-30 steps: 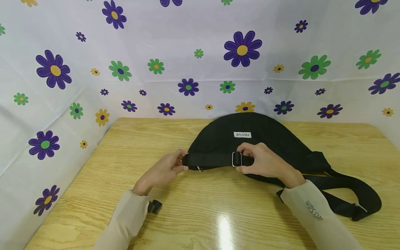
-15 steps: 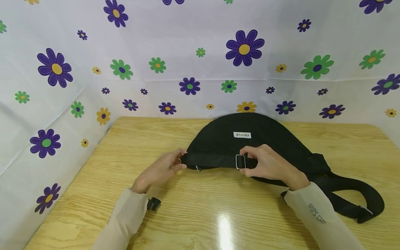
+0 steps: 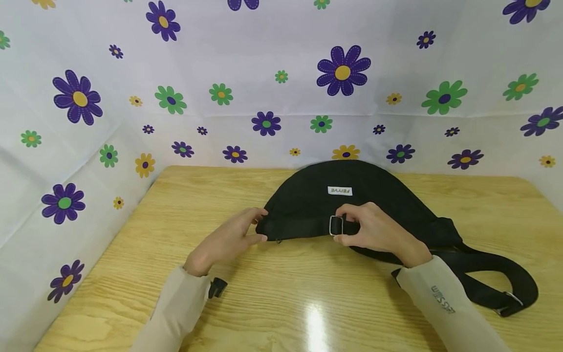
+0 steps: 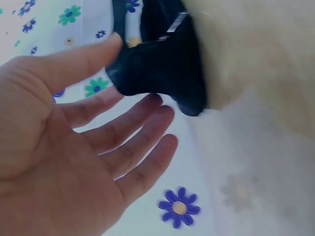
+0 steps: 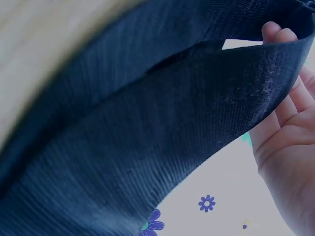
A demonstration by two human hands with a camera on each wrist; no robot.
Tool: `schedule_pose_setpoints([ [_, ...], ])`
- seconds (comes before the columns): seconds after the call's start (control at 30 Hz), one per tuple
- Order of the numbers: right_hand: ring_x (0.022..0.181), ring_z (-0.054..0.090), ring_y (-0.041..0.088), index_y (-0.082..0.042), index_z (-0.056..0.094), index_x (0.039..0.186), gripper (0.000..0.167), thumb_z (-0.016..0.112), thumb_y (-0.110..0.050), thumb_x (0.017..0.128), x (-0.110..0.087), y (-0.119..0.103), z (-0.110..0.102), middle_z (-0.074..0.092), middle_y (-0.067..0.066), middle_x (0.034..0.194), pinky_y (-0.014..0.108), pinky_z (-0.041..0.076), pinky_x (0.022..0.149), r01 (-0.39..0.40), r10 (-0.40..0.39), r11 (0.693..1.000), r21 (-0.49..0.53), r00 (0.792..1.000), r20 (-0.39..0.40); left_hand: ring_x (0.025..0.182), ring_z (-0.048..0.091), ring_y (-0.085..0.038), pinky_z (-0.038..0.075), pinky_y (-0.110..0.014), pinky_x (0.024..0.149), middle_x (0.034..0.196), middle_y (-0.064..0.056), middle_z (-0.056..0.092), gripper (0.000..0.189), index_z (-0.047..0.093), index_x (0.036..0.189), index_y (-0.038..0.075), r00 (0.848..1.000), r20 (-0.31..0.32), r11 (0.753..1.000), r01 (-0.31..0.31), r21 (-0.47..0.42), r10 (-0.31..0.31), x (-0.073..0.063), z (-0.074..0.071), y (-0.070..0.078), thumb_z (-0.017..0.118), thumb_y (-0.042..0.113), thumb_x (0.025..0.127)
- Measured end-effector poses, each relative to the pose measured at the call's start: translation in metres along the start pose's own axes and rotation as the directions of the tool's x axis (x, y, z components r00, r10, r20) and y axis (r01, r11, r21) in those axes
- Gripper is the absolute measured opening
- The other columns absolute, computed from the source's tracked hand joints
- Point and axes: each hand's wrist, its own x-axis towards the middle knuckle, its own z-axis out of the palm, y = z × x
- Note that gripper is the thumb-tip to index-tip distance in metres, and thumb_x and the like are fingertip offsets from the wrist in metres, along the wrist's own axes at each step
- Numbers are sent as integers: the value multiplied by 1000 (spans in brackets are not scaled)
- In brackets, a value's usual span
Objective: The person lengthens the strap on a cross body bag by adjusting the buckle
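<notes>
A black sling bag [image 3: 378,190] with a small white label lies on the wooden table, its curved side toward the back. Along its near edge runs a black strap [image 3: 303,228]. My right hand [image 3: 380,232] pinches this strap beside a silver metal slider [image 3: 336,225]. At the bag's left end is my left hand [image 3: 226,239], thumb and forefinger apart at the two edges of the folded strap end. In the left wrist view its fingers [image 4: 135,130] spread loosely beneath the black fabric [image 4: 157,66]. The right wrist view shows fingertips behind a wide strap loop [image 5: 197,103].
A strap loop [image 3: 523,278] with another metal slider [image 3: 512,298] trails right of the bag. A black plastic buckle [image 3: 217,287] lies beside the left sleeve [image 3: 176,303]. Behind the wooden table [image 3: 198,190] hangs a white flowered cloth [image 3: 281,98].
The left end of the strap has settled flatter against the bag, and the left fingertips have shifted slightly right and loosened. My right hand stays at the slider after a small shift right and back.
</notes>
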Motion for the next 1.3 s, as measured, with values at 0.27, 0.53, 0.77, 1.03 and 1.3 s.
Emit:
schedule_pose_setpoints([
  [0.27,52,33,3,-2,68,106,36,81,-22,79,-2,1,2,54,-8,68,24,27,49,-34,33,999,29,999,7,126,53,-32,44,-45,106,137,-19,56,52,52,140,-5,990,30,990,-136,41,135,27,13,35,73,14,96],
  [0.53,49,35,2,-1,68,106,33,80,-19,81,-2,-1,4,51,-11,64,23,29,48,-32,31,997,66,999,15,123,57,-29,47,-41,102,130,-17,60,52,53,138,-4,987,46,988,-151,-6,151,53,40,50,75,13,94],
  [0.77,48,35,1,-3,68,103,29,80,-17,81,-1,1,6,50,-12,62,23,29,46,-19,19,997,72,1000,0,122,58,-27,48,-38,100,131,-16,61,51,54,138,-1,983,57,984,-170,-59,173,68,56,58,75,11,94],
  [1.03,50,40,2,-2,68,105,30,79,-18,82,-4,1,6,51,-13,63,24,32,48,-22,22,996,86,1000,-3,124,58,-24,46,-34,103,131,-12,64,45,60,133,-1,978,33,973,-201,-115,206,75,65,56,76,11,93],
  [1.3,52,45,6,-4,70,109,32,82,-19,84,-4,-1,0,52,-10,65,25,36,49,-59,58,991,116,998,8,119,60,-23,47,-36,101,128,-11,65,41,62,132,-1,977,7,961,-209,-181,214,76,65,54,75,9,94],
])
